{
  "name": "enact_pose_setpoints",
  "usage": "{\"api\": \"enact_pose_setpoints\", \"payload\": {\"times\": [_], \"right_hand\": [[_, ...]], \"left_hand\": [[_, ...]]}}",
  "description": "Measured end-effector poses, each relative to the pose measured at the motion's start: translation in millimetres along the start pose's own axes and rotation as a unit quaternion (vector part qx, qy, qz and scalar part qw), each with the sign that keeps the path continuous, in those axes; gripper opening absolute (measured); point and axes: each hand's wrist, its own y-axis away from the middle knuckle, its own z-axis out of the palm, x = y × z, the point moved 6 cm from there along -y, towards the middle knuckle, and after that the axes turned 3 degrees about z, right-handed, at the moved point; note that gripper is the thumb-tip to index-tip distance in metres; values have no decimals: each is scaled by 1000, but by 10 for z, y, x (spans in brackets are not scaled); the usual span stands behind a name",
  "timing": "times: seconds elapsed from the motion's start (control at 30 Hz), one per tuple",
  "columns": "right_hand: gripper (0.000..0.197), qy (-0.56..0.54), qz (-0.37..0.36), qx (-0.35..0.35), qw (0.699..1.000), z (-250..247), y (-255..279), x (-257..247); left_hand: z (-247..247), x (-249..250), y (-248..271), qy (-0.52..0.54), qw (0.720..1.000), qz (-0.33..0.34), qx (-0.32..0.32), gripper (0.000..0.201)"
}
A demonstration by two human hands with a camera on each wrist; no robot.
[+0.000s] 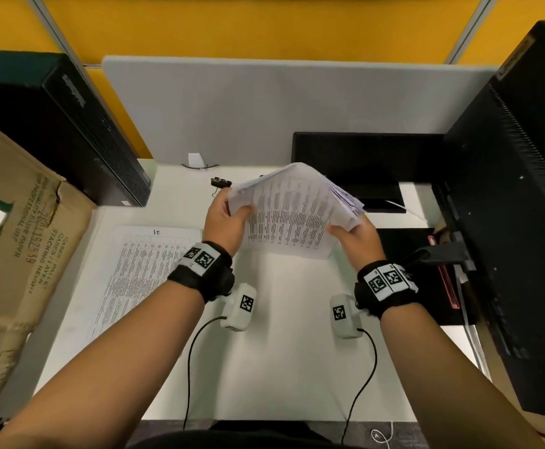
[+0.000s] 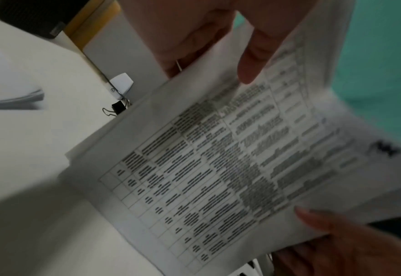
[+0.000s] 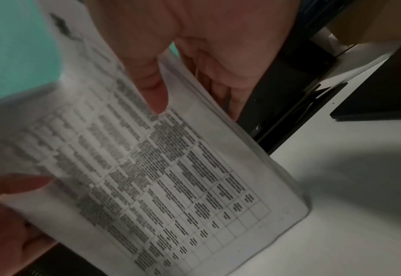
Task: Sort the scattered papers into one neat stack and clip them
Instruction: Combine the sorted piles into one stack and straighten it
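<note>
A stack of printed papers [image 1: 290,209] stands tilted on its lower edge at the middle of the white desk [image 1: 264,351]. My left hand [image 1: 236,202] grips its left side, thumb on the front sheet. My right hand [image 1: 345,226] grips its right side, where the sheet edges fan out unevenly. The left wrist view shows the papers [image 2: 218,168] with my left thumb over their top edge, and the right wrist view shows the papers [image 3: 171,177] under my right thumb. One loose printed sheet [image 1: 148,270] lies flat to the left. A black binder clip [image 1: 219,183] [image 2: 116,109] lies behind the stack.
A cardboard box [image 1: 15,238] and a black computer tower [image 1: 70,124] crowd the left side. A black monitor [image 1: 524,189] stands at the right, with a black pad [image 1: 361,163] behind the stack. A grey partition [image 1: 264,102] closes the back.
</note>
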Motion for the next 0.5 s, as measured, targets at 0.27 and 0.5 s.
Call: {"api": "enact_pose_setpoints", "payload": {"times": [0.27, 0.5], "right_hand": [[29, -189, 33, 7, 981, 128, 23, -318], [22, -176, 8, 37, 984, 152, 31, -520]], "left_hand": [[95, 86, 48, -1, 999, -21, 25, 83], [59, 266, 50, 26, 996, 51, 63, 44]]}}
